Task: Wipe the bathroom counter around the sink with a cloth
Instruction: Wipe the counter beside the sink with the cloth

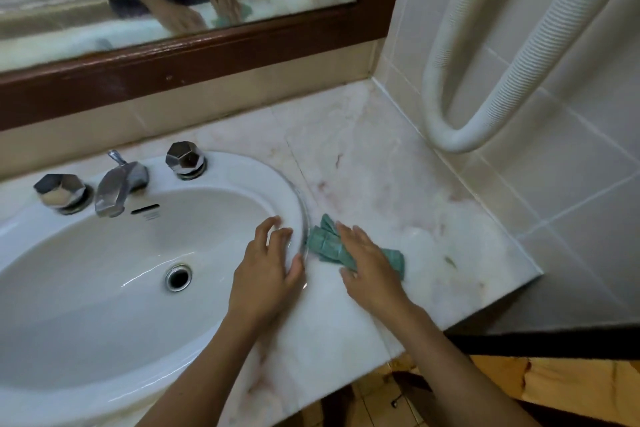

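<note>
The right hand (372, 265) lies flat, fingers (348, 236) extended, pressing the green cloth (325, 243) onto the marble counter (398, 184) just right of the sink (242, 177) rim. The left hand (266, 270) rests open on that rim, fingers spread, grasping nothing.

Two bare forearms reach up from the lower edge of the view toward the sink rim (298, 198). The left hand (268, 270) lies palm down directly on that rim's right side, fingers spread and slightly curled, thumb pointing right along its outer edge. The right hand (370, 263) lies just to the right of the rim, flat and palm down, fingers extended and angled back toward it, pressing on a green cloth (327, 244).
</note>
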Demonstrator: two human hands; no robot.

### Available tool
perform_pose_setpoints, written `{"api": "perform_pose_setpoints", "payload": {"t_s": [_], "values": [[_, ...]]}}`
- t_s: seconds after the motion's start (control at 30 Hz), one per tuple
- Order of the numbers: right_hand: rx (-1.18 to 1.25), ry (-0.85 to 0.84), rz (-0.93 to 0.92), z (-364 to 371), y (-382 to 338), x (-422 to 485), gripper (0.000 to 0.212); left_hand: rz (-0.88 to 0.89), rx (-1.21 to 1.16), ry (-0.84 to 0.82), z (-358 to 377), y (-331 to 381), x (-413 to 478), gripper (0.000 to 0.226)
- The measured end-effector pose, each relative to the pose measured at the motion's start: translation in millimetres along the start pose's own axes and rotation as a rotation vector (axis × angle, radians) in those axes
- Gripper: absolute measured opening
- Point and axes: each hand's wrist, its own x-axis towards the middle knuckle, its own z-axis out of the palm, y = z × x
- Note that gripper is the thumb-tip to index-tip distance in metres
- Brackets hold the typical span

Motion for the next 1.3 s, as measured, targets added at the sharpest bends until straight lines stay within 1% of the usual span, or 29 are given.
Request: {"api": "perform_pose_setpoints", "payload": {"t_s": [0.03,0.1,0.13,0.17,0.2,0.27,0.37,0.4,0.47,0.57,0.63,0.67,0.7,0.77,0.83,0.9,1.0,1.07,1.1,1.13,1.17,1.2,1.23,1.3], "values": [[0.014,0.007,0.049,-10,1,-3,0.071,-0.001,-0.001,-0.003,-1,0,-1,0.042],[-0.165,0.091,0.030,-29,4,-6,0.069,-0.005,-0.009,-0.001,-2,1,-1,0.042],[-0.273,0.095,0.015,-35,7,-9,0.069,-0.004,-0.018,0.000,-3,1,-2,0.041],[-0.344,0.062,0.026,-41,11,-12,0.070,-0.003,-0.027,-0.002,-3,2,-2,0.041],[-0.360,0.025,0.051,-44,15,-15,0.070,-0.001,-0.033,-0.005,-4,2,-2,0.041],[-0.268,0.003,0.074,-45,25,-20,0.063,-0.002,-0.040,-0.009,-5,1,-2,0.041],[-0.183,0.072,0.008,-48,28,-22,0.035,0.006,-0.049,-0.003,-5,0,-1,0.041],[-0.151,0.113,0.011,-50,27,-21,0.025,0.008,-0.048,-0.006,-5,0,-2,0.041],[-0.045,0.162,0.088,-58,23,-19,0.008,0.001,-0.042,-0.021,-4,1,-3,0.042],[0.166,0.107,0.254,-76,18,-9,0.016,0.051,0.042,0.001,-2,2,-10,0.041],[0.277,0.020,0.331,-89,16,-2,0.015,0.123,0.066,0.038,-1,7,-16,0.043],[0.273,-0.006,0.365,-94,17,1,0.013,0.156,0.054,0.053,-1,13,-18,0.042],[0.218,-0.001,0.388,-97,20,5,0.012,0.185,0.034,0.063,0,20,-20,0.040],[0.098,0.063,0.430,-97,28,11,0.012,0.209,-0.002,0.072,1,35,-20,0.036],[0.077,0.084,0.478,-94,31,12,0.012,0.183,-0.006,0.076,2,42,-18,0.036],[0.096,0.037,0.486,-89,30,14,0.018,0.134,0.004,0.081,1,38,-17,0.038],[0.233,-0.032,0.482,-87,31,20,0.013,0.018,0.050,0.057,-3,18,-20,0.045],[0.315,-0.005,0.509,-91,34,21,0.011,-0.063,0.049,0.015,-6,5,-22,0.048],[0.252,0.016,0.522,-93,38,21,0.012,-0.090,0.037,-0.009,-8,0,-24,0.049],[0.068,0.017,0.513,-95,40,19,0.017,-0.107,0.015,-0.036,-9,-3,-26,0.049],[-0.168,0.036,0.475,-93,41,17,0.026,-0.114,-0.016,-0.059,-9,-6,-28,0.048],[-0.359,0.110,0.384,-87,41,14,0.036,-0.117,-0.042,-0.076,-8,-8,-30,0.048],[-0.445,0.205,0.243,-78,39,11,0.043,-0.119,-0.055,-0.086,-7,-9,-31,0.050],[-0.414,0.320,-0.034,-55,33,7,0.046,-0.121,-0.049,-0.077,-6,-9,-32,0.051]]}}
